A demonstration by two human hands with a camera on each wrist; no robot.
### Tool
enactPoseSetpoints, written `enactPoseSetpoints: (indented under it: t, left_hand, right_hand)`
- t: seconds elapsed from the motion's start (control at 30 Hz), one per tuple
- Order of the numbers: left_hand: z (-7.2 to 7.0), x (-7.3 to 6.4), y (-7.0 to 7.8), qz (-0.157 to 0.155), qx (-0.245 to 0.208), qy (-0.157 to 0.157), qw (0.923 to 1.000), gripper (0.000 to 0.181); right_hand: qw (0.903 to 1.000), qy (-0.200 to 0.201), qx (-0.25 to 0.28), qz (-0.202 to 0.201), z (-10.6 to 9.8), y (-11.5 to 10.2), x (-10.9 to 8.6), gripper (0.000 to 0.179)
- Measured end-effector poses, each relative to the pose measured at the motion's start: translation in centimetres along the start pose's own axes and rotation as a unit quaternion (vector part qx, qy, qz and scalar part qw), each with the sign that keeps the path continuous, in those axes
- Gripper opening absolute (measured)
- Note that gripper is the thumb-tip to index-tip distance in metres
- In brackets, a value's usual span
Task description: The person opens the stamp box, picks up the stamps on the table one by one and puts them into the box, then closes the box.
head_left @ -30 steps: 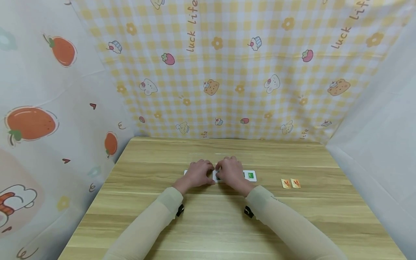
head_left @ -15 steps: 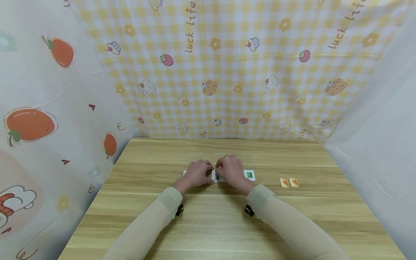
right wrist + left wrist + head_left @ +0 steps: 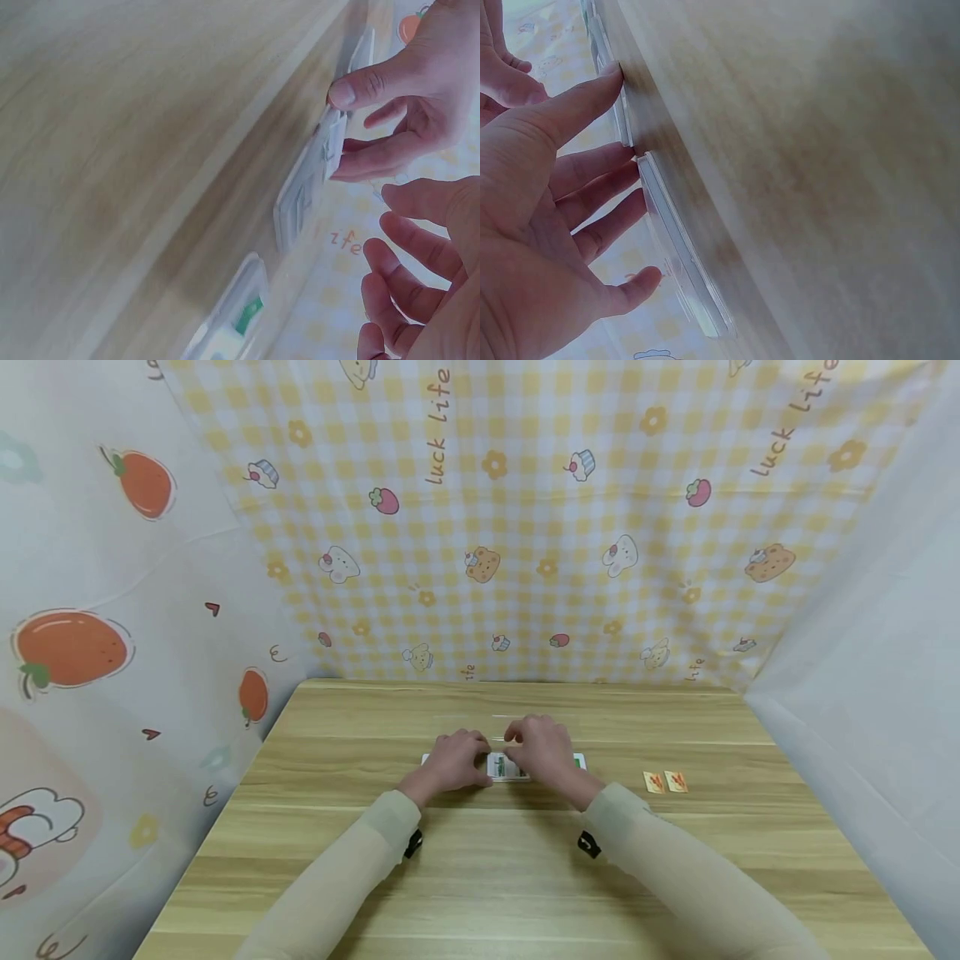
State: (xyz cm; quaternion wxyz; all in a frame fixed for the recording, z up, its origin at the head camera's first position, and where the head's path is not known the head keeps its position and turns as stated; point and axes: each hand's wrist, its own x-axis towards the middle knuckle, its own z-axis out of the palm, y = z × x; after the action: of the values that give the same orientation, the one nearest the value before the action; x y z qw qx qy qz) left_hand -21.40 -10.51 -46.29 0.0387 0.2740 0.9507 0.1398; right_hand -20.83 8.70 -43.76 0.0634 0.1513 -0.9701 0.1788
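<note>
A flat white panel with a picture and a clear cover lies on the table between both hands. My left hand holds its left end, thumb on the near edge and fingertips at the far edge; the right wrist view shows this grip on the panel. Just above the panel's right part is my right hand, its fingers loosely bent and apart, with nothing between them in the right wrist view. Another white panel lies left, mostly hidden under the left hand in the head view.
A third panel with a green picture lies to the right, partly behind the right hand. Two small orange-and-cream cards lie further right on the wooden table. A yellow checked curtain hangs behind the table.
My right hand has lifted slightly off the middle panel and shifted right, showing more of its picture and covering more of the right panel. The left hand keeps its grip.
</note>
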Motion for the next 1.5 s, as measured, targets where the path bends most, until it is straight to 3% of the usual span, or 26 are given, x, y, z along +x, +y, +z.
enactPoseSetpoints:
  t: [0.2, 0.4, 0.6, 0.87, 1.17, 1.5]
  left_hand:
    - [-0.2, 0.0, -0.4, 0.003, -0.005, -0.002, 1.0, 0.057]
    - [-0.4, -0.4, -0.8, 0.011, -0.05, -0.003, 0.9987, 0.065]
    - [-0.8, -1.4, -1.1, -0.002, -0.069, 0.004, 0.9976, 0.073]
    - [-1.4, -2.3, -2.1, -0.011, -0.054, 0.015, 0.9984, 0.067]
    - [-1.4, -3.5, -3.7, -0.025, -0.045, 0.011, 0.9986, 0.069]
    - [-1.8, -5.0, -5.5, -0.03, -0.033, 0.028, 0.9986, 0.068]
  right_hand:
    - [0.9997, 0.015, 0.008, -0.016, -1.5, 0.2, -0.8, 0.014]
    - [0.9984, 0.034, 0.035, -0.029, -2.9, 1.1, -2.0, 0.014]
    - [0.9968, 0.049, 0.052, -0.035, -4.5, 2.8, -3.7, 0.016]
    - [0.9975, 0.033, 0.06, -0.016, -6.2, 5.9, -5.4, 0.019]
    - [0.9982, 0.03, 0.051, 0.009, -6.8, 9.9, -7.0, 0.02]
    - [0.9975, 0.023, 0.045, 0.05, -7.4, 14.0, -9.1, 0.022]
